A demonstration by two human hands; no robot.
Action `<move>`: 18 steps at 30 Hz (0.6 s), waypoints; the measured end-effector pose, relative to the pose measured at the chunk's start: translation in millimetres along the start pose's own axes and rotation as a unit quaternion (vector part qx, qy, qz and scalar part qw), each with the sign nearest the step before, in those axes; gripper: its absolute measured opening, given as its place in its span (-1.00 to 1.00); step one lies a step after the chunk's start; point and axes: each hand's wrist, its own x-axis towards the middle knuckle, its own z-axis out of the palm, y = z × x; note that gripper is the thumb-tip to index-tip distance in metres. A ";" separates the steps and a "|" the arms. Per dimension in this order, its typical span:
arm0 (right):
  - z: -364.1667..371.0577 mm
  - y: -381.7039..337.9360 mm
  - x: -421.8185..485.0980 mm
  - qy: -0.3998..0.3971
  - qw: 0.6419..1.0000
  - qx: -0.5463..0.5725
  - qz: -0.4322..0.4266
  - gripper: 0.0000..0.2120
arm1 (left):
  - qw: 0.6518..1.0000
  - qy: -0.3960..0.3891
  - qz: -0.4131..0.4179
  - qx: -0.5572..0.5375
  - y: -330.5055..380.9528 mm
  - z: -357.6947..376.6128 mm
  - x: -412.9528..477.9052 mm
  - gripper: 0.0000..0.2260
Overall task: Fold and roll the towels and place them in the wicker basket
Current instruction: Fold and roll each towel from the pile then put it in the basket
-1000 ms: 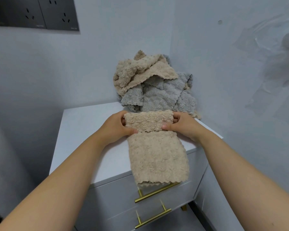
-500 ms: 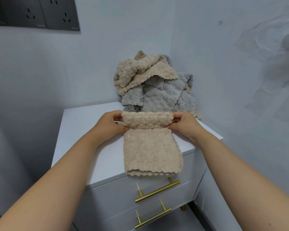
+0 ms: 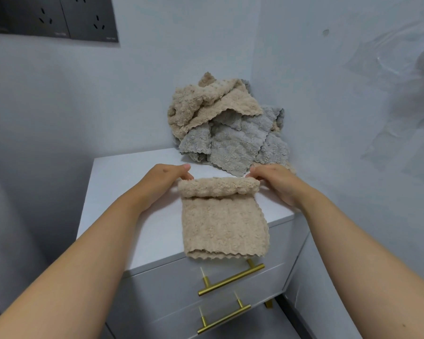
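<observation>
A beige towel [image 3: 223, 228] lies folded lengthwise on the white cabinet [image 3: 132, 192], its layers showing at the scalloped near edge, which hangs a little over the front of the top, just above the upper drawer. The far end of the towel is turned over into a low roll [image 3: 218, 188] that runs across its full width. The left hand [image 3: 162, 182] is at the left end of the roll, its fingers bent round that end with the tips on the far side; the thumb is hidden. The right hand [image 3: 277, 182] mirrors it at the right end, fingers curled in on the fabric and the heel of the hand low over the top. Both forearms reach in from the near corners. Behind the hands, in the back corner where two pale walls meet, sits a loose pile [image 3: 225, 128] of unfolded towels: beige ones on top and grey ones spilling out beneath, touching the wall on the right. Two drawers [image 3: 171, 297] in the front are closed, so what they hold cannot be seen; each bears a brass handle [image 3: 230, 281]. Dark sockets [image 3: 52, 18] are set in the wall at upper left.
</observation>
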 end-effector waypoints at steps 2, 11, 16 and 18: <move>2.0 -2.9 -2.8 -0.005 1.000 -0.011 -0.002 -0.71 | 1.000 -0.013 0.011 -0.002 3.2 3.0 -2.6 -0.75; 1.3 -10.7 -7.0 -0.087 0.987 -0.138 0.001 -0.82 | 0.983 -0.103 0.017 0.150 13.8 5.3 -2.0 -0.77; 2.4 -13.0 -5.7 -0.085 0.972 -0.218 0.007 -0.73 | 0.947 -0.162 -0.015 0.277 31.5 2.7 -1.3 -0.64; 1.6 -15.1 -7.4 -0.104 0.966 -0.237 0.007 -0.68 | 0.938 -0.180 -0.036 0.294 36.0 2.0 -1.3 -0.65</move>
